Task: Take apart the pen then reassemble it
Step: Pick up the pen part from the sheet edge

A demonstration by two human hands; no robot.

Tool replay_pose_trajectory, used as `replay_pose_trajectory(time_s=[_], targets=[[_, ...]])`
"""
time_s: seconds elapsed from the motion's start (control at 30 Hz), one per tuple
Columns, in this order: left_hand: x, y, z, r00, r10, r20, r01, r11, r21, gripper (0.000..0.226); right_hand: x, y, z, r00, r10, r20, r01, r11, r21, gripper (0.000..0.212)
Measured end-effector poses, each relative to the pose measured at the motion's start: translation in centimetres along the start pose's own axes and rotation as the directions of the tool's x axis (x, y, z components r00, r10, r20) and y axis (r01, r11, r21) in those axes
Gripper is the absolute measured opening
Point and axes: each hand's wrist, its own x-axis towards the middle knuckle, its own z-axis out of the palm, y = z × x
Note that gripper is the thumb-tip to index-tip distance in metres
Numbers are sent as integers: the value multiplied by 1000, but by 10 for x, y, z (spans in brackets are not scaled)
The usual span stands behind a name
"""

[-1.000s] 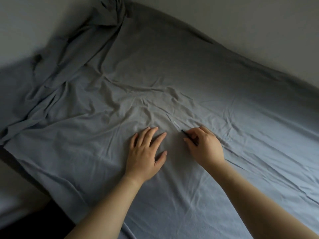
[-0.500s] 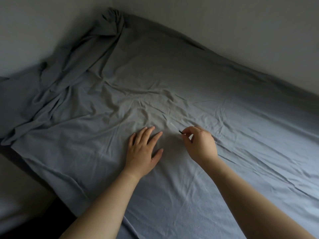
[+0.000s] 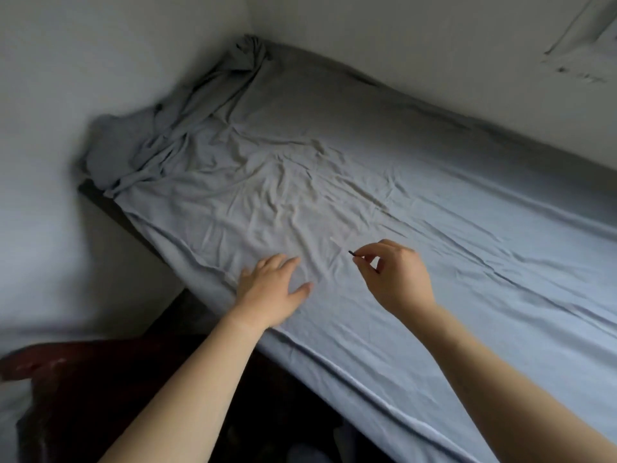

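My right hand [image 3: 397, 275] is raised a little above the grey sheet [image 3: 450, 228], thumb and forefinger pinched on a thin pen part [image 3: 351, 252]. Only its dark end shows past the fingertips; the rest is hidden in the hand. A pale, thin piece [image 3: 335, 242], perhaps the clear barrel, lies on the sheet just up and left of that dark end; it is faint and hard to make out. My left hand [image 3: 272, 287] rests flat on the sheet with fingers spread, to the left of the right hand, holding nothing.
The sheet covers a bed that runs to the far right; it is bunched into a heap [image 3: 200, 105] at the far left corner by the walls. The bed's near edge [image 3: 334, 365] runs diagonally below my arms, with a dark gap and a reddish object [image 3: 66, 365] lower left.
My right hand has lifted off the sheet with the dark-tipped part pinched in its fingers. The view has pulled back and swung, so more of the bed and walls shows. The left hand stays flat.
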Motion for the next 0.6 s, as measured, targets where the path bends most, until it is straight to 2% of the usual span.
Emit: replay_pose_trajectory(time_s=[0.23,0.37,0.5,0.6], targets=[[-159,72,11,996,-2,-94,-14,986,-167,66,-147,23,-53,1000,-18,-7,18,996,89,4],[-224,93,16,994,-8,-110,-12,984,-178,62,-215,24,-78,1000,-16,9,15,994,110,6],[-246,117,22,992,100,-76,-109,986,-128,64,-262,33,-94,998,67,-16,-65,994,87,7],[-241,130,26,978,205,-39,-208,974,-95,65,-287,42,-103,983,161,-91,-156,986,55,6]])
